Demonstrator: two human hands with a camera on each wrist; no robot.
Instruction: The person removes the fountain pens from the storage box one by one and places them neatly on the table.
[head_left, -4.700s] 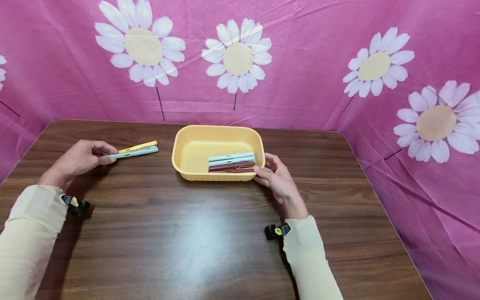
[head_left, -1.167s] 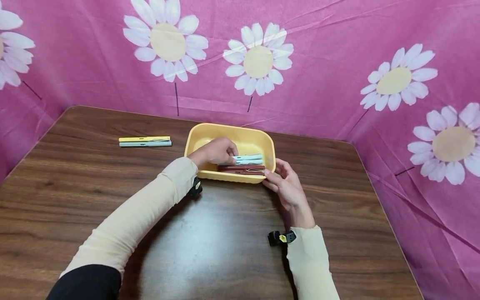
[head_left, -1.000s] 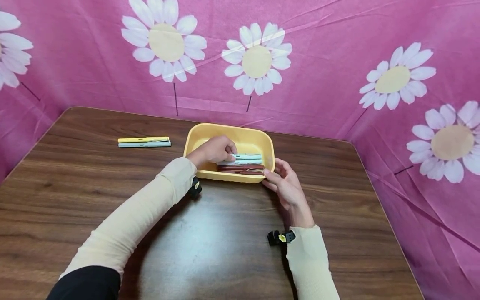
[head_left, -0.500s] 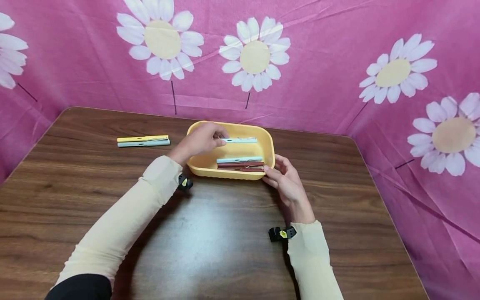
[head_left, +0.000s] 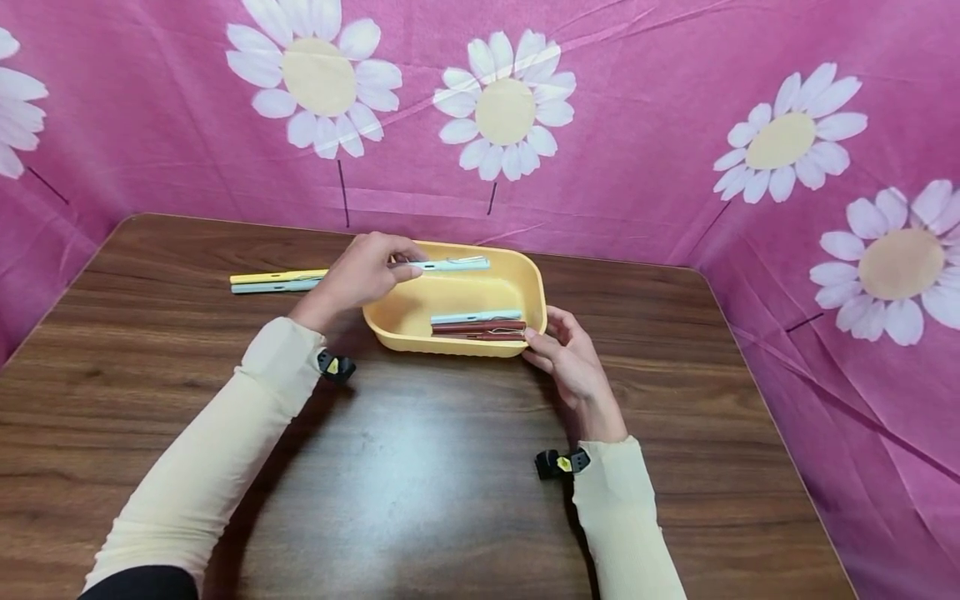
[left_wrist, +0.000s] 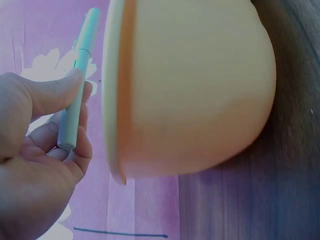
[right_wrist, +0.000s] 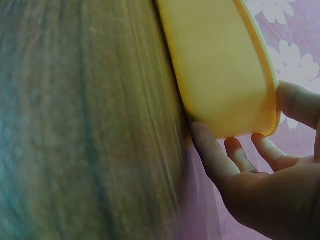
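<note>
My left hand pinches a capped light blue pen between thumb and fingers. In the head view it is above the left part of a yellow plastic bin; the left wrist view shows the pen just over the rim. My right hand holds the bin's right front corner, thumb at the rim and fingertips against the outer wall. Inside the bin, another light blue pen lies beside two dark red pens, near the front wall.
Left of the bin, a yellow pen and a grey-blue pen lie side by side on the brown wooden table, partly behind my left hand. A pink cloth with daisies hangs along the table's back and right edges.
My left hand set down the grey-blue pen by the yellow one, reached into the bin, and lifted a light blue pen up and leftward. The right hand stays at the bin's corner.
</note>
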